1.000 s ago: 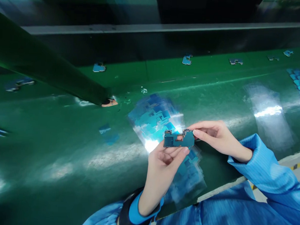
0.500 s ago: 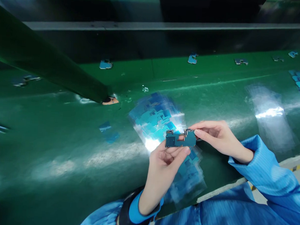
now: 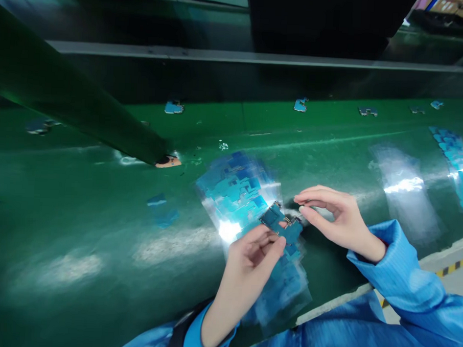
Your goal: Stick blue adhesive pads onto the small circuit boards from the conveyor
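My left hand (image 3: 251, 253) pinches a small blue-green circuit board (image 3: 281, 224) between thumb and fingers, tilted over the green conveyor belt (image 3: 99, 214). My right hand (image 3: 331, 213) hovers just right of the board, fingers loosely curled and apart, off the board. Under both hands lies a clear plastic sheet (image 3: 238, 194) carrying several blue stickers. Both arms wear blue striped sleeves.
Several small boards lie along the belt's far edge, such as one (image 3: 174, 108) and another (image 3: 300, 105). Another person's fingertip (image 3: 167, 162) shows at the end of a dark green sleeve at left. More clear sheets (image 3: 403, 181) lie at right. A yellow-black floor stripe (image 3: 448, 267) marks the near edge.
My right hand has let go of the board and drawn slightly away. The board, held level by both hands before, now tilts in my left hand and sits lower.
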Available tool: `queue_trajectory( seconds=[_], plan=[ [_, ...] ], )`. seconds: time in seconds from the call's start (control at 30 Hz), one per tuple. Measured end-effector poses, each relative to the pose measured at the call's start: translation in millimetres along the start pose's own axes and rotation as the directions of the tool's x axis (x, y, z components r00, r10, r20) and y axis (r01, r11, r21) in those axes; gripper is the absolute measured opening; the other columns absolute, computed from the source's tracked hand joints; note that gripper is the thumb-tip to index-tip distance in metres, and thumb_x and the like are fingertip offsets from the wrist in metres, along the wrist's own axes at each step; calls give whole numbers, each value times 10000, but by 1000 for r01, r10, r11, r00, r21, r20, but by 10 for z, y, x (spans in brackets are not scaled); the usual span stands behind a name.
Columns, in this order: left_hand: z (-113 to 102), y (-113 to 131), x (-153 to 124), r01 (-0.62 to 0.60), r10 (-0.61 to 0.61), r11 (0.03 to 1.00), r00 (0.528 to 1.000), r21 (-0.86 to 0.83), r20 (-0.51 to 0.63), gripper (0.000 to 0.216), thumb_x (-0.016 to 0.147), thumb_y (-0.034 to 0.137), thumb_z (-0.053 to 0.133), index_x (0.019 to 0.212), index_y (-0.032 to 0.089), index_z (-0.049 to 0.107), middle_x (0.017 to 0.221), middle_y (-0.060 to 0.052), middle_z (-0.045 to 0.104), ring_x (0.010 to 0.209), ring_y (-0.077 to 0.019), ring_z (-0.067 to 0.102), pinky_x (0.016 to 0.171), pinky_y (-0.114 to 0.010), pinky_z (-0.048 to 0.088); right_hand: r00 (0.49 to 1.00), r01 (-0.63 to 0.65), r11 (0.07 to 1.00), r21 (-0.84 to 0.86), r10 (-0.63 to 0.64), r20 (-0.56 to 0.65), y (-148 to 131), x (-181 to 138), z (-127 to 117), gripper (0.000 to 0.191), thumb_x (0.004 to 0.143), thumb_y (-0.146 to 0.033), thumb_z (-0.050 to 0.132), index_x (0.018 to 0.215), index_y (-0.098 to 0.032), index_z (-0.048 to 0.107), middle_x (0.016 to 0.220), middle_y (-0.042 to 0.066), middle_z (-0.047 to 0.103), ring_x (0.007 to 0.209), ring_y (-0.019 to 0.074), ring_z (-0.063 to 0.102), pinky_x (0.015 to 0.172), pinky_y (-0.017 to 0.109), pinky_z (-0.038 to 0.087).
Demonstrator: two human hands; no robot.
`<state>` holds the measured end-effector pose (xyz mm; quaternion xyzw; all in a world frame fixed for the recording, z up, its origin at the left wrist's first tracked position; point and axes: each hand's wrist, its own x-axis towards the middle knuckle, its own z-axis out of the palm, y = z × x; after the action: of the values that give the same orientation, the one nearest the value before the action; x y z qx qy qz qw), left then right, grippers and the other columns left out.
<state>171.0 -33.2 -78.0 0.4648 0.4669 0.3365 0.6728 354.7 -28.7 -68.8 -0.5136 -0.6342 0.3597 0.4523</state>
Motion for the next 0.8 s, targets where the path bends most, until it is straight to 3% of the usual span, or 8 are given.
queue_trajectory(
  seconds=[0.1, 0.17, 0.27, 0.53, 0.67, 0.8],
  plan=[
    [8, -30, -5, -24, 19, 995, 999, 102, 44, 104, 746, 215, 626, 667, 167, 578, 586, 29, 565, 559, -93, 529, 548, -151, 450, 978, 207, 967, -150, -199, 67, -33, 16, 3, 172, 852, -132, 608, 1009, -155, 671, 997, 100, 687, 929, 163, 648, 829, 306, 556],
    [9, -65, -7, -38, 28, 988, 998, 150, 65, 92, 765, 225, 603, 696, 172, 576, 615, 24, 557, 583, -107, 532, 571, -175, 458, 954, 279, 942, -189, -249, 167, -30, 20, 6, 189, 878, -124, 572, 1048, -131, 655, 1012, 122, 676, 923, 161, 644, 817, 298, 555],
    [-12, -111, -6, -71, 59, 978, 996, 196, 70, 78, 792, 244, 581, 757, 177, 599, 662, 15, 571, 607, -119, 535, 589, -196, 458, 938, 317, 916, -247, -263, 227, -1, 14, 7, 185, 900, -139, 547, 1055, -120, 646, 997, 124, 682, 901, 160, 647, 799, 283, 558],
    [-81, -174, 22, -36, 33, 965, 999, 261, 18, 211, 821, 353, 557, 825, 162, 645, 676, -2, 581, 607, -135, 519, 573, -219, 457, 925, 373, 874, -312, -327, 193, 48, -11, 8, 113, 884, -128, 574, 969, -147, 646, 1007, 113, 711, 926, 182, 658, 816, 326, 555],
    [-82, -106, 48, 52, -53, 985, 999, 162, 2, 240, 796, 396, 583, 818, 165, 642, 654, 9, 541, 582, -128, 489, 562, -221, 488, 926, 369, 882, -294, -324, 192, 33, -11, 2, 87, 877, -119, 576, 920, -156, 641, 1062, 118, 682, 977, 188, 626, 845, 353, 531],
    [-63, -19, 76, 186, -183, 976, 982, -110, 41, 210, 754, 383, 655, 748, 175, 634, 734, 6, 529, 695, -142, 519, 631, -233, 538, 934, 347, 899, -267, -305, 187, -12, -12, 2, 78, 872, -113, 578, 897, -166, 629, 1034, 109, 675, 921, 173, 626, 818, 345, 521]
  ],
)
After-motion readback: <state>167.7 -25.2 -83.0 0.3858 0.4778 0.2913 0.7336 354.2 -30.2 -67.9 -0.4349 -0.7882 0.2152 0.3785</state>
